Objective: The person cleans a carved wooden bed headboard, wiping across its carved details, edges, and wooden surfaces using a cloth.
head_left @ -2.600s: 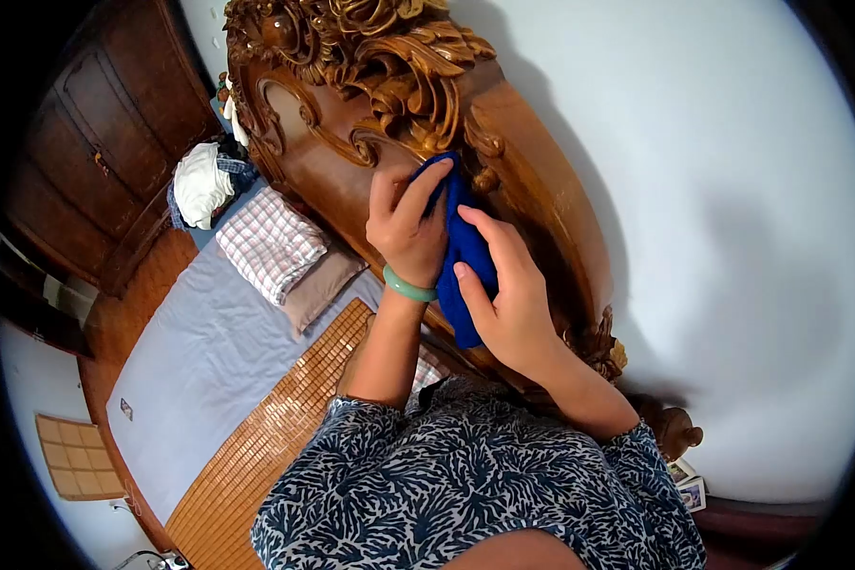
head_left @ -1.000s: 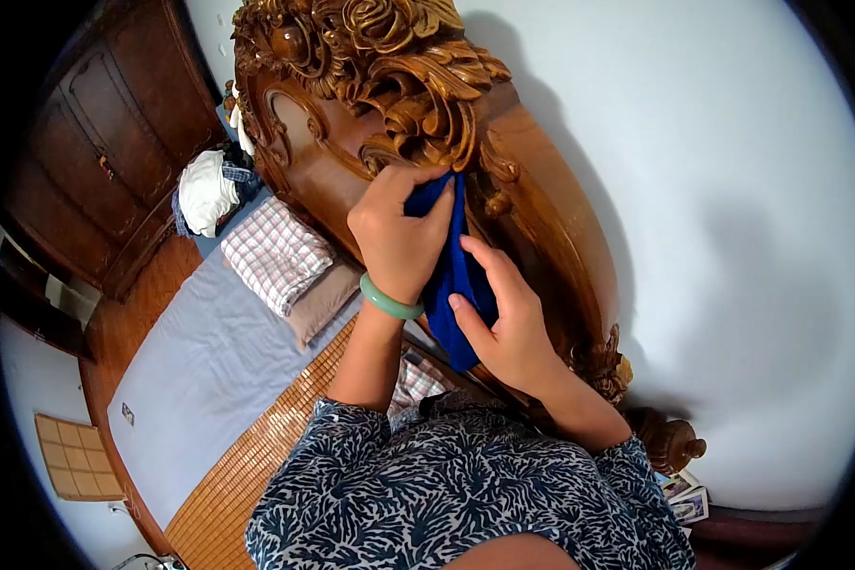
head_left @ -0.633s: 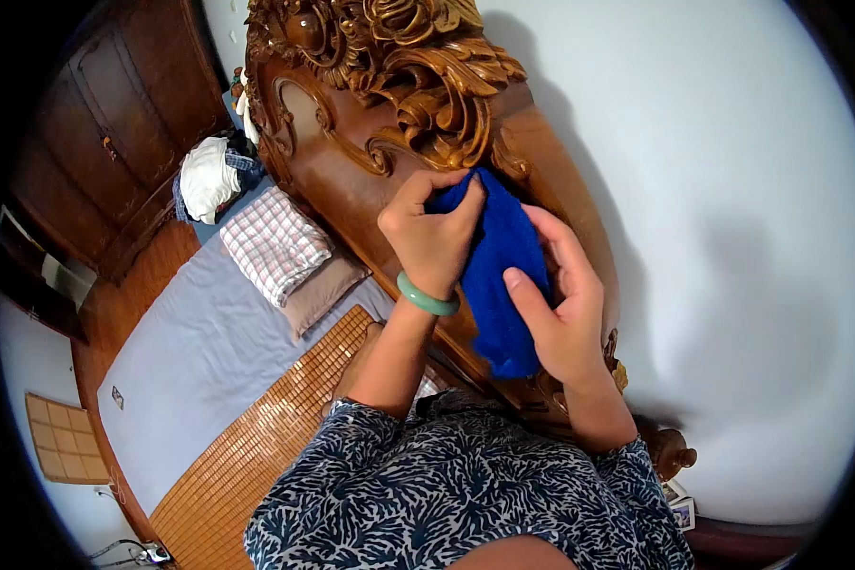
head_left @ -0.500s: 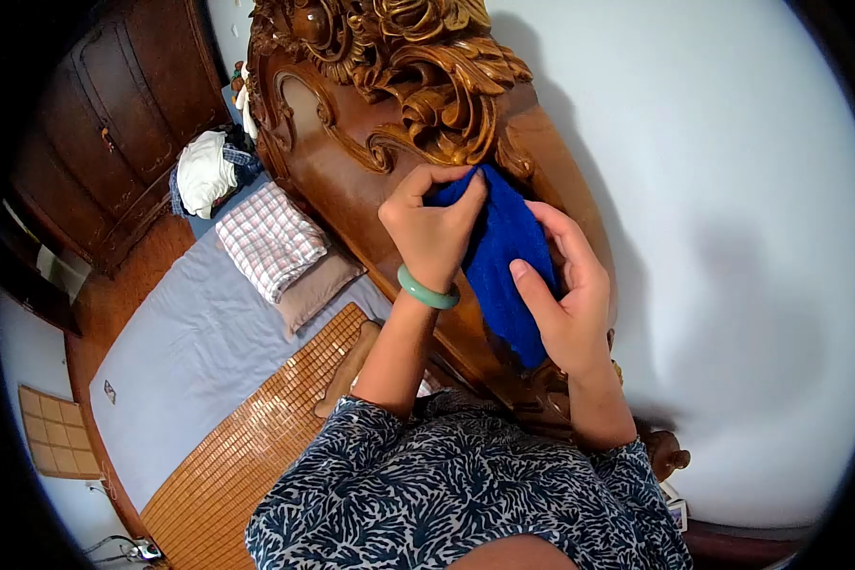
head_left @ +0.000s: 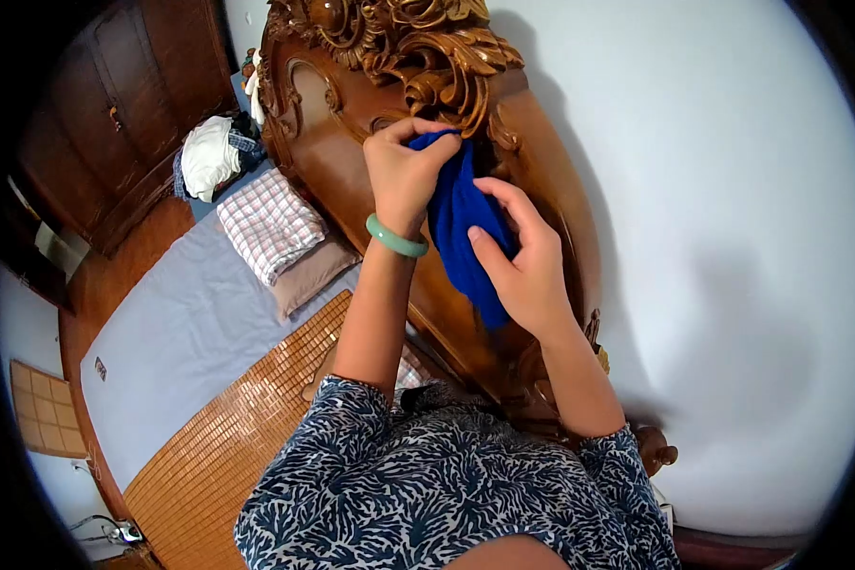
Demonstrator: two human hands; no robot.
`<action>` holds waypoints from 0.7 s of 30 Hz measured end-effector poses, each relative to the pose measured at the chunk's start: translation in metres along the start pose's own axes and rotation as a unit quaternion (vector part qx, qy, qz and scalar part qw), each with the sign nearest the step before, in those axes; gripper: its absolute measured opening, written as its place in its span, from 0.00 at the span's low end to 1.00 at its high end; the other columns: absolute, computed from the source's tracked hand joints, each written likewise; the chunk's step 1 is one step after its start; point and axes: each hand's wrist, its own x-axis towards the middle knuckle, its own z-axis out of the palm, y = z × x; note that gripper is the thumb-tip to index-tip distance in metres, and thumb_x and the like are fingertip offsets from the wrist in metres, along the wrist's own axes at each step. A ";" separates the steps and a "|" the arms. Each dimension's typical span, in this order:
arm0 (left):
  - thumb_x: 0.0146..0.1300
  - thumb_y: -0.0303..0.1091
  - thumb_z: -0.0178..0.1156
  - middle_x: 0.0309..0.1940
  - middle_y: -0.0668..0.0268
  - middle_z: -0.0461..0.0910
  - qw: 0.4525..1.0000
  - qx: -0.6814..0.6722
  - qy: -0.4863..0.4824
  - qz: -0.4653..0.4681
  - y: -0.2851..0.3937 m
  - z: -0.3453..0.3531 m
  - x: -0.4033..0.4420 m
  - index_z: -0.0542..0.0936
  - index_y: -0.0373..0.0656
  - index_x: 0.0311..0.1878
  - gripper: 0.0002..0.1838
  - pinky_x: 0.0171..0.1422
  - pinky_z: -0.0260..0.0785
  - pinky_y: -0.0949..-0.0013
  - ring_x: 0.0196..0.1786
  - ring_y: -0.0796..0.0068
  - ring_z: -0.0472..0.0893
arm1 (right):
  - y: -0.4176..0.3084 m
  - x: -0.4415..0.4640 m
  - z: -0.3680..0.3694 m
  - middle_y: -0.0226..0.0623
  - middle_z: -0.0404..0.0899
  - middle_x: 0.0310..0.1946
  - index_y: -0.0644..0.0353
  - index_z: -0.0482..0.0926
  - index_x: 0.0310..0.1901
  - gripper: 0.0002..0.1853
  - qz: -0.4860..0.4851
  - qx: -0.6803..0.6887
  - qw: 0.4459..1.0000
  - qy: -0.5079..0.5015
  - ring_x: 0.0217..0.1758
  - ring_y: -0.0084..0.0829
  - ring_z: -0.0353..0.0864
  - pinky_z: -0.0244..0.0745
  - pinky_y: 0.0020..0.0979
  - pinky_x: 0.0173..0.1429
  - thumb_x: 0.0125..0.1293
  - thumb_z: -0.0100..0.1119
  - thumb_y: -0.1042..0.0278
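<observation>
A blue cloth [head_left: 459, 233] hangs between my hands, in front of the brown wooden headboard [head_left: 328, 157]. My left hand [head_left: 399, 180], with a green bangle on the wrist, pinches the cloth's upper end between thumb and fingers. That pinch is right below the carved scrollwork [head_left: 437, 71]; whether the cloth touches the carving I cannot tell. On the cloth's right edge, my right hand [head_left: 530, 271] curls round it, thumb in front and some fingers hidden behind. The lower end of the cloth tapers down, loosely folded.
To the left is a bed with a pale blue sheet [head_left: 176, 313] and a bamboo mat [head_left: 228, 432]. A checked folded cloth [head_left: 271, 223] lies on a pillow [head_left: 313, 280]. Clothes [head_left: 209, 166] are piled near the dark wardrobe [head_left: 104, 104]. A white wall [head_left: 712, 190] stands at the right.
Both hands and the cloth have shifted up and to the left, closer under the carving. The cloth now looks narrower and more gathered. The view has shifted slightly.
</observation>
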 end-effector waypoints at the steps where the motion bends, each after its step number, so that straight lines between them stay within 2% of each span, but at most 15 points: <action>1: 0.52 0.26 0.71 0.26 0.65 0.86 1.000 0.021 0.005 0.014 0.002 0.002 0.001 0.88 0.31 0.33 0.08 0.37 0.74 0.75 0.29 0.81 0.81 | 0.004 0.001 0.001 0.51 0.81 0.57 0.65 0.74 0.64 0.23 0.001 -0.006 1.000 -0.001 0.61 0.44 0.82 0.73 0.39 0.67 0.67 0.61 0.76; 6: 0.53 0.28 0.72 0.27 0.63 0.87 0.991 0.104 0.035 0.082 -0.007 0.005 0.016 0.89 0.32 0.35 0.09 0.39 0.76 0.74 0.30 0.79 0.82 | 0.016 -0.002 0.015 0.53 0.79 0.61 0.66 0.72 0.65 0.25 0.008 0.023 0.999 0.027 0.64 0.47 0.80 0.72 0.40 0.68 0.67 0.60 0.76; 8: 0.56 0.29 0.74 0.29 0.64 0.88 0.981 0.119 0.066 0.140 0.000 -0.001 0.006 0.89 0.33 0.37 0.09 0.42 0.76 0.73 0.33 0.79 0.83 | 0.014 -0.008 0.019 0.53 0.78 0.61 0.66 0.71 0.66 0.25 -0.011 0.029 0.999 0.033 0.64 0.46 0.80 0.72 0.40 0.68 0.68 0.60 0.76; 10: 0.59 0.28 0.73 0.31 0.66 0.87 0.989 0.071 0.083 0.104 -0.006 -0.011 -0.013 0.88 0.33 0.39 0.08 0.43 0.76 0.74 0.35 0.81 0.82 | 0.012 -0.016 0.018 0.52 0.79 0.60 0.66 0.71 0.65 0.24 -0.024 0.007 0.999 0.031 0.64 0.44 0.80 0.72 0.39 0.68 0.67 0.61 0.76; 12: 0.60 0.27 0.73 0.31 0.68 0.86 0.996 0.009 0.084 0.042 -0.009 -0.014 -0.031 0.88 0.33 0.39 0.07 0.42 0.75 0.76 0.34 0.82 0.81 | 0.011 -0.026 0.018 0.51 0.80 0.59 0.66 0.72 0.64 0.24 0.030 0.035 0.999 -0.014 0.63 0.43 0.81 0.72 0.37 0.68 0.67 0.61 0.77; 15: 0.60 0.27 0.72 0.31 0.68 0.85 0.997 -0.041 0.056 0.026 -0.006 -0.010 -0.037 0.88 0.34 0.38 0.07 0.41 0.74 0.77 0.34 0.83 0.80 | 0.009 -0.035 0.018 0.49 0.80 0.58 0.65 0.73 0.64 0.23 0.037 0.036 0.999 -0.001 0.62 0.39 0.81 0.73 0.36 0.67 0.66 0.61 0.78; 18: 0.59 0.26 0.72 0.31 0.68 0.86 0.997 -0.005 0.026 0.074 -0.001 0.004 -0.031 0.87 0.33 0.38 0.07 0.39 0.74 0.76 0.32 0.84 0.80 | 0.005 -0.035 0.015 0.47 0.80 0.57 0.65 0.72 0.64 0.24 0.044 0.038 0.998 0.023 0.60 0.35 0.81 0.72 0.35 0.66 0.67 0.61 0.78; 20: 0.57 0.26 0.71 0.29 0.67 0.87 0.997 0.045 0.017 0.064 -0.003 0.011 -0.024 0.87 0.33 0.38 0.07 0.38 0.74 0.76 0.32 0.84 0.81 | 0.007 -0.030 0.012 0.47 0.80 0.58 0.65 0.72 0.65 0.25 0.022 0.007 0.999 0.035 0.61 0.35 0.80 0.72 0.35 0.67 0.66 0.61 0.79; 21: 0.57 0.27 0.71 0.29 0.67 0.87 0.998 0.022 0.012 0.053 -0.005 0.011 -0.021 0.88 0.34 0.37 0.07 0.38 0.74 0.75 0.32 0.84 0.81 | 0.009 -0.029 0.012 0.47 0.80 0.58 0.65 0.72 0.65 0.25 0.021 0.005 0.999 0.034 0.61 0.35 0.80 0.72 0.35 0.67 0.66 0.61 0.79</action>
